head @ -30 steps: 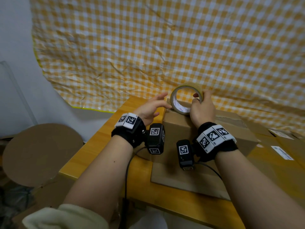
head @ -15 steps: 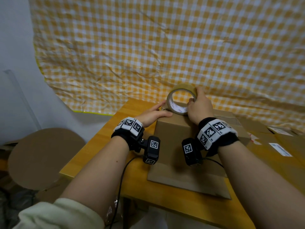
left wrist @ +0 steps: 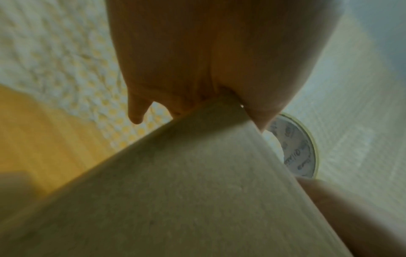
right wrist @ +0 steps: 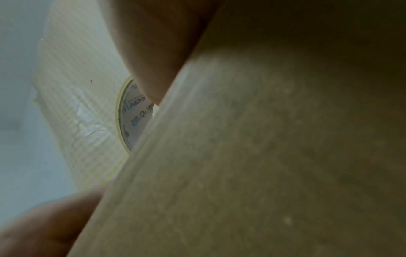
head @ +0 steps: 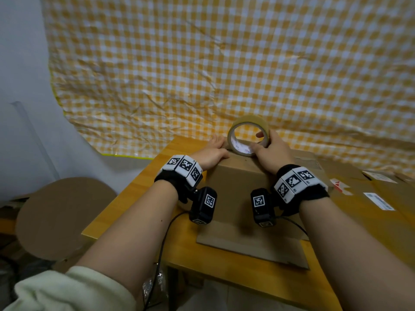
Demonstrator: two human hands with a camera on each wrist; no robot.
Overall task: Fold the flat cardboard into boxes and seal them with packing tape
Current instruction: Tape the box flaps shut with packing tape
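A brown cardboard box (head: 235,182) stands folded on the wooden table (head: 125,209). On its far top edge a roll of tan packing tape (head: 248,121) stands on its rim. My right hand (head: 261,142) grips the roll, with a finger through the core and the thumb on the near side. My left hand (head: 212,151) lies flat on the box top's far left corner, just left of the roll. The left wrist view shows the palm on the box (left wrist: 197,191) corner and the roll (left wrist: 301,153) beyond. In the right wrist view, box wall (right wrist: 263,156) hides most of the roll (right wrist: 134,118).
A flat cardboard sheet (head: 258,248) lies under the box. Flattened cartons with labels (head: 370,194) cover the table's right side. A round cardboard piece (head: 60,216) sits off the table at left. A yellow checked cloth (head: 224,63) hangs behind. A cable (head: 166,232) trails over the front edge.
My left hand has come down from beside the roll to lie flat on the box top. My right hand has moved the roll a little farther, toward the far edge.
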